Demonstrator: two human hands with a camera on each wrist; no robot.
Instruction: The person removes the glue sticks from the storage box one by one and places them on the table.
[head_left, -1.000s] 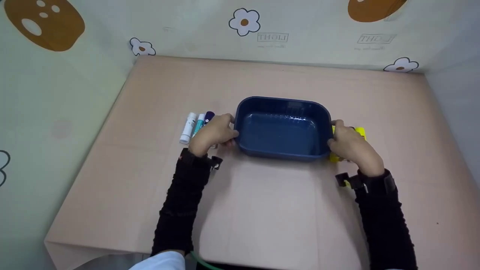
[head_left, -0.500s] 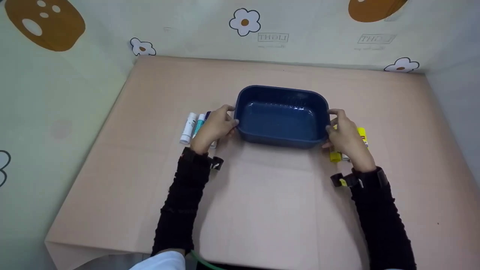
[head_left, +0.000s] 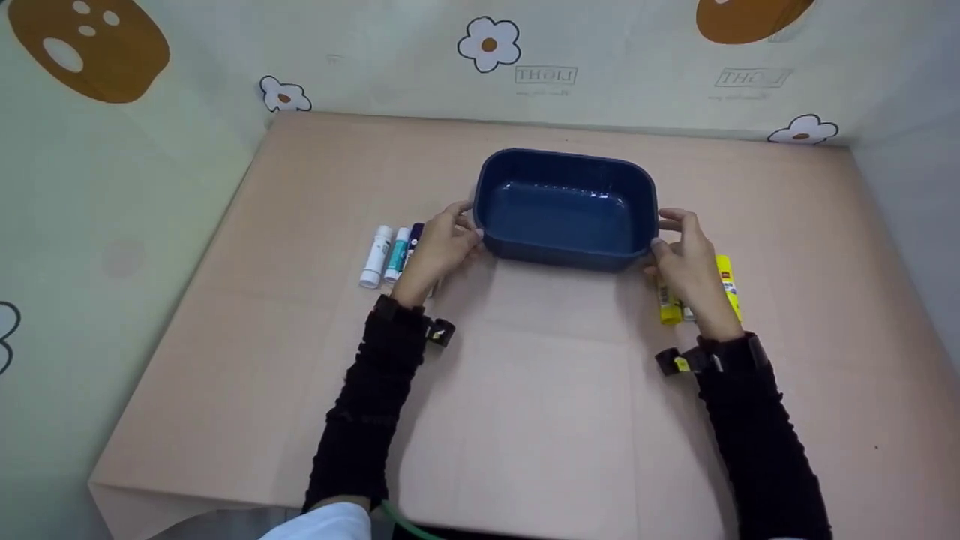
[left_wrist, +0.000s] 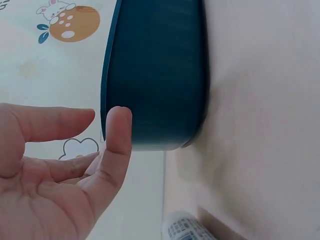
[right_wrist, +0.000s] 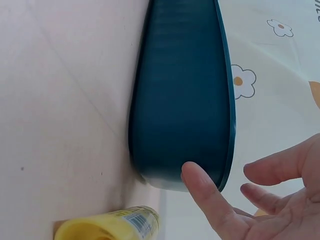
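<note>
- Dark blue rectangular plastic tray (head_left: 566,206), rounded corners, sits flat on the pink paper-covered tabletop (head_left: 525,405), centre, towards the far edge.
- Left hand (head_left: 439,251) at the tray's left end: fingers straight and relaxed, thumb tip on the outer wall, no grip. Left wrist view confirms it: thumb against the wall (left_wrist: 155,75), other fingers spread apart.
- Right hand (head_left: 686,259) at the tray's right end, same state: fingers loose, thumb tip touching the wall near the rim, holding nothing.
- Three glue-stick-like tubes, white (head_left: 375,255), teal (head_left: 396,253), dark purple (head_left: 415,234), lie side by side just left of the left hand.
- Two yellow glue sticks (head_left: 726,285) lie on the tabletop under and beside the right hand.
</note>
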